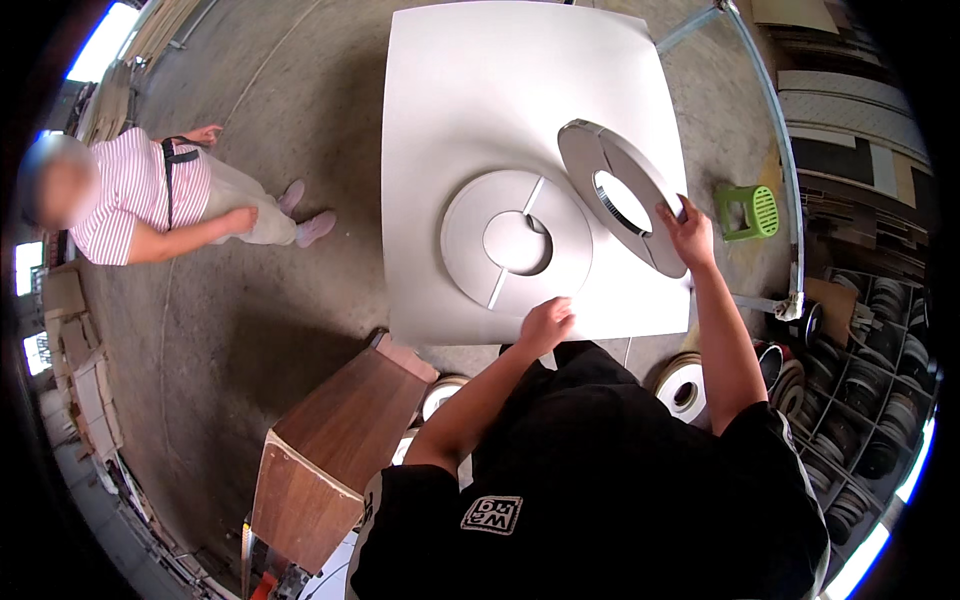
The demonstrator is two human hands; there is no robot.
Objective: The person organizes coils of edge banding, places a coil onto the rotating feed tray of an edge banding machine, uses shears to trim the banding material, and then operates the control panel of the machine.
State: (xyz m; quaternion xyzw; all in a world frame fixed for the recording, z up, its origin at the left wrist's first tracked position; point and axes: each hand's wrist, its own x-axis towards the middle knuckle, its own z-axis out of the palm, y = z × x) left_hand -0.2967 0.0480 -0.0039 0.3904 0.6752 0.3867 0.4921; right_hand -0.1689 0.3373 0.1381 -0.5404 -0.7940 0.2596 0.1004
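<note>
A white-topped table (480,80) spreads out before me. Flat on it lies a pale grey edge banding roll (467,245), wound round an open centre and crossed by two light straps. To its right, a second edge banding roll (665,250) is tilted up, its near right rim gripped by my right hand (692,238). Its lower side is close to the tabletop; whether it touches I cannot tell. My left hand (548,326) has its fingers curled at the near edge of the flat roll, and what they hold, if anything, is hidden.
Another person (150,195) in a striped shirt stands at the left. A brown wooden cabinet (345,430) is at my lower left. Right of the table are a green stool (748,212), a metal frame (785,130) and a rack (870,400) full of rolls.
</note>
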